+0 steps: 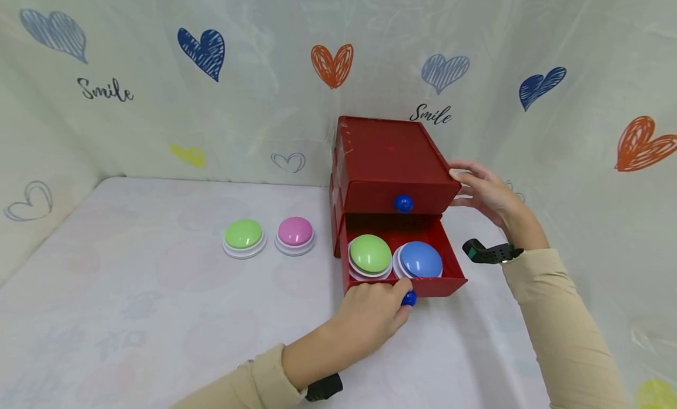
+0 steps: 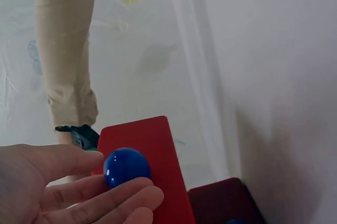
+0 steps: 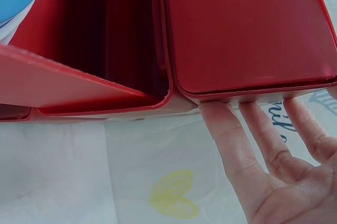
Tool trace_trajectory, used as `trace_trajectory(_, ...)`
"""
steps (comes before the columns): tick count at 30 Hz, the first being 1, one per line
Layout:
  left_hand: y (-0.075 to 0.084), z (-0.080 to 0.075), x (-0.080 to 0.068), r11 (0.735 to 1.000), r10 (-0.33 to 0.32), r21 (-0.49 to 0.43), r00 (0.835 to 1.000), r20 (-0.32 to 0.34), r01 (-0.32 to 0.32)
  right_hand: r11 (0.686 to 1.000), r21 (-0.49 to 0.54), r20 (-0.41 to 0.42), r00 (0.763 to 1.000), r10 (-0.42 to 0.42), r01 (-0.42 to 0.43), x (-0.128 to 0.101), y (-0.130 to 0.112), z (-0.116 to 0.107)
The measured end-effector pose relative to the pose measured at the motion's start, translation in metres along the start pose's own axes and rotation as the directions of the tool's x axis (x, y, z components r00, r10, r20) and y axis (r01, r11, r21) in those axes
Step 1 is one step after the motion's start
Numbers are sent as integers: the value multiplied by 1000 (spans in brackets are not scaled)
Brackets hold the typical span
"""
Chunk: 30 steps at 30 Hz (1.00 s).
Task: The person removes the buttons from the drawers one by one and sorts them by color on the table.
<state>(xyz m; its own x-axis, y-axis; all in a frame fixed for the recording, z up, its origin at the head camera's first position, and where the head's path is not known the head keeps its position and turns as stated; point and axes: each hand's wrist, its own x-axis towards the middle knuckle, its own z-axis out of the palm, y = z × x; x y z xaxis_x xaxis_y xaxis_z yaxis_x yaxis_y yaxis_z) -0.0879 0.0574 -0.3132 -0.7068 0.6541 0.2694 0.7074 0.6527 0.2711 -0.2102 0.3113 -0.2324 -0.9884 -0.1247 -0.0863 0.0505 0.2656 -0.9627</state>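
Note:
A red two-drawer box (image 1: 394, 150) stands on the table, its lower drawer (image 1: 439, 287) pulled out. Inside that drawer sit a green-topped push button (image 1: 370, 254) and a blue-topped push button (image 1: 421, 260), both with white bases. My left hand (image 1: 370, 315) holds the lower drawer's round blue knob (image 2: 126, 167) between thumb and fingers. The upper drawer is closed, with a blue knob (image 1: 404, 203) of its own. My right hand (image 1: 489, 197) rests against the box's right side near the top, its straight fingers (image 3: 226, 140) touching the red wall.
Left of the box, a green push button (image 1: 244, 237) and a pink push button (image 1: 295, 235) lie on the white-covered table (image 1: 158, 291). Behind the box hangs a pale curtain (image 1: 264, 115) printed with hearts and lettering.

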Motion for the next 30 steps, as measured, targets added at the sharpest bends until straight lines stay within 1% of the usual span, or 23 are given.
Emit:
trace_trajectory(2,0,-5,0,1000,10,-10,1000,-15,-10,1000,-6,-1,1000,1,-1,0,0,0)
trace_trajectory(5,-2,-12,0,999,39,-31,998,-46,-41,1000,-14,0,1000,-4,4,0,0,0)
trace_trajectory(7,-3,-16,0,996,60,-57,995,-79,-65,1000,-12,-5,1000,-8,7,0,0,0)
trace_trajectory(9,-5,-21,1,991,76,-104,991,-111,-88,1000,-8,0,1000,-16,16,0,0,0)
trace_trajectory(11,-9,-25,3,979,86,-170,986,-144,-111,1000,6,4,1000,-20,20,0,1,0)
trace_trajectory(13,-14,-30,6,965,81,-236,984,-161,-118,1000,6,0,1000,-20,20,0,1,0)
trace_trajectory(16,-23,-36,11,947,45,-308,986,-158,-93,1000,5,1,1000,-19,19,0,1,0)
trace_trajectory(19,-33,-40,15,942,0,-333,991,-136,-46,1000,2,3,1000,-16,16,1,1,-1)
trace_trajectory(21,-40,-41,19,946,-21,-324,994,-112,-17,1000,2,3,1000,-14,14,1,1,-1)
trace_trajectory(23,-46,-43,23,952,-31,-305,997,-70,8,1000,1,4,1000,-14,14,1,1,-1)
trace_trajectory(25,-53,-43,28,961,-33,-277,999,-13,28,1000,-1,1,1000,-13,13,1,1,-2)
trace_trajectory(27,-58,-44,31,968,-22,-248,999,50,34,1000,1,-1,1000,-11,11,1,1,-1)
trace_trajectory(30,-66,-42,36,981,12,-194,993,119,11,1000,3,-9,1000,-9,9,1,1,-1)
